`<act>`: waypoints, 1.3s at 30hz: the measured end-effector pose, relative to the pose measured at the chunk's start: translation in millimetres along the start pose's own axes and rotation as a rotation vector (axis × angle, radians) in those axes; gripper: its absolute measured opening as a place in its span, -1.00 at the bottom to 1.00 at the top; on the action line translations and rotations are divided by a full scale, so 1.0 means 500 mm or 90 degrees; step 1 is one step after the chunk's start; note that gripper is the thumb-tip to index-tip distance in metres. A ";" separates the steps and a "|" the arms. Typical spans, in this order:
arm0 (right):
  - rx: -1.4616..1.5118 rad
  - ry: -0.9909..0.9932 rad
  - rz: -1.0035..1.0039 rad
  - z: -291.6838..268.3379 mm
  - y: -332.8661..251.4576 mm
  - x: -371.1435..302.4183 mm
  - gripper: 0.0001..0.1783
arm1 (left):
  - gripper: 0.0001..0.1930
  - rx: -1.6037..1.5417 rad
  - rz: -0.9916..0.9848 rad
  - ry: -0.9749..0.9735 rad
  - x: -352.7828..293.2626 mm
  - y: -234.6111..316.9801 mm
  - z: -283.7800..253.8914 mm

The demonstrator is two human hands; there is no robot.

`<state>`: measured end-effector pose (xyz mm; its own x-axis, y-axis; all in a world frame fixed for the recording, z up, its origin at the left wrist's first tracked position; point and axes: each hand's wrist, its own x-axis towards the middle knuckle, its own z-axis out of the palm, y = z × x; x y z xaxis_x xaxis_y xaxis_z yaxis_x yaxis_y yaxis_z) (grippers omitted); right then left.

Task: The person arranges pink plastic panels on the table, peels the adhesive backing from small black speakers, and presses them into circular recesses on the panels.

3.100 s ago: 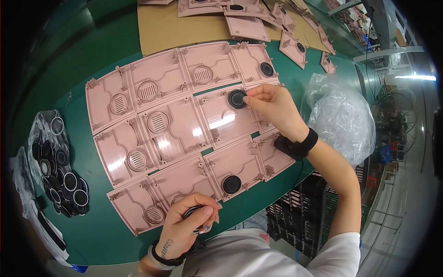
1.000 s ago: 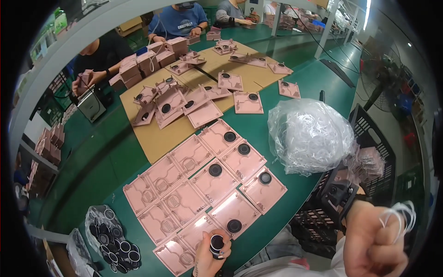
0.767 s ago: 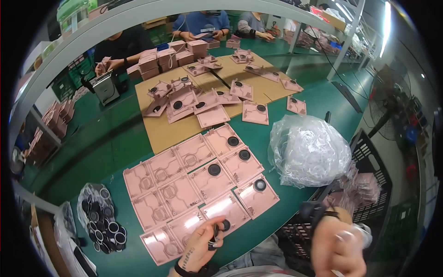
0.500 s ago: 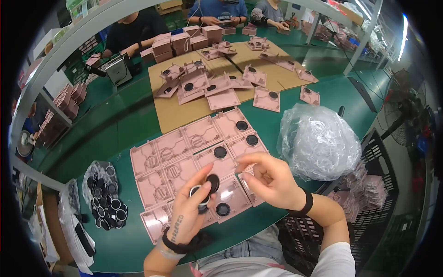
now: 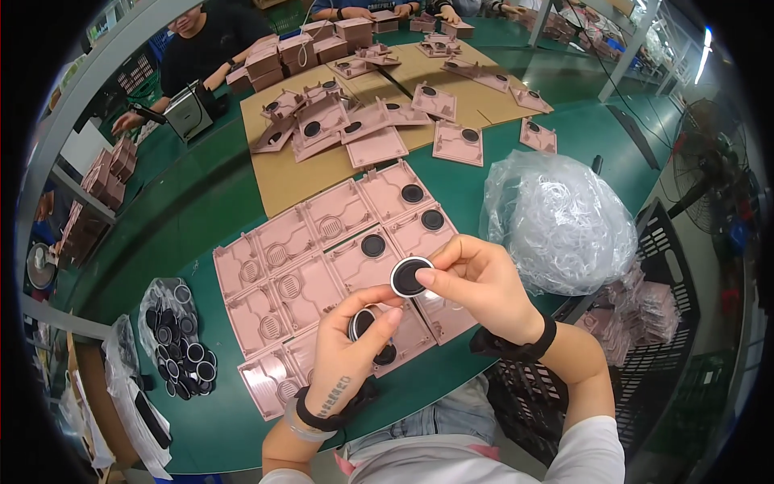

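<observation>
My right hand [image 5: 490,292] pinches a round black disc with a white rim [image 5: 408,279] between thumb and fingers. My left hand [image 5: 348,343] is closed around several similar black discs [image 5: 362,324], and its fingertips are close to the lower edge of the right hand's disc; whether they touch it I cannot tell. Below both hands lie rows of pink plastic panels [image 5: 308,260] with moulded ribs and round slotted grilles. Black discs sit over some panels' grilles, such as the upper disc [image 5: 412,193] and the middle disc [image 5: 372,245]. My hands hide part of the nearest panels.
A bag of loose discs [image 5: 179,343] lies open at the left. At the right are a clear plastic bag of wrapping [image 5: 556,222] and a black crate [image 5: 657,323]. More pink panels [image 5: 377,147] lie on cardboard [image 5: 282,181] farther off, with co-workers beyond.
My right hand, with no disc visible in it earlier, has moved toward the left hand and now pinches a white-rimmed disc. The left hand still holds discs. The whole view has shifted slightly.
</observation>
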<state>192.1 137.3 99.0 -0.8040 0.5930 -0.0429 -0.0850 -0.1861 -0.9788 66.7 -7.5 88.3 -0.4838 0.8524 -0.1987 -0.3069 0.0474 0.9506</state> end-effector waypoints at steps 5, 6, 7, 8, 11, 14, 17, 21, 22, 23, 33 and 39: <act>0.037 -0.003 0.050 0.007 0.007 0.002 -0.85 | -0.80 0.026 0.036 -0.010 0.007 -0.016 -0.003; 0.044 -0.005 0.057 0.010 0.008 0.002 -0.87 | -0.82 0.017 0.041 -0.011 0.008 -0.019 -0.004; 0.051 -0.008 0.063 0.012 0.010 0.001 -0.88 | -0.84 0.008 0.046 -0.011 0.008 -0.022 -0.003; 0.050 -0.007 0.068 0.013 0.013 0.002 -0.88 | -0.84 0.006 0.043 -0.010 0.009 -0.023 -0.001; 0.096 -0.012 0.079 0.014 0.020 0.003 -0.90 | -0.88 0.012 0.073 0.006 0.008 -0.021 0.006; 0.056 -0.006 0.087 0.014 0.017 0.003 -0.86 | -0.90 0.021 0.064 0.019 0.008 -0.023 0.003; -0.122 0.025 -0.020 0.009 0.006 -0.003 -0.83 | -0.92 0.030 0.057 0.029 0.010 -0.024 0.001; -0.418 0.042 -0.251 0.005 0.007 -0.006 -0.80 | -0.93 0.062 0.062 0.027 0.013 -0.026 -0.003; -0.400 0.010 -0.257 0.006 0.012 -0.005 -0.80 | -0.92 0.083 0.073 0.013 0.013 -0.029 -0.005; -0.383 -0.020 -0.264 0.007 0.015 -0.005 -0.79 | -0.92 0.103 0.085 -0.003 0.014 -0.031 -0.006; -0.417 -0.013 -0.205 0.008 0.013 -0.006 -0.85 | -0.90 0.150 0.126 -0.001 0.021 -0.046 -0.010; -0.424 -0.016 -0.206 0.008 0.014 -0.005 -0.85 | -0.91 0.155 0.107 -0.009 0.019 -0.035 -0.010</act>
<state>191.3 131.4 92.8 -0.8135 0.5177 0.2649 0.0481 0.5139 -0.8565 63.4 -2.6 68.4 -0.4990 0.8660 -0.0319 -0.0169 0.0271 0.9995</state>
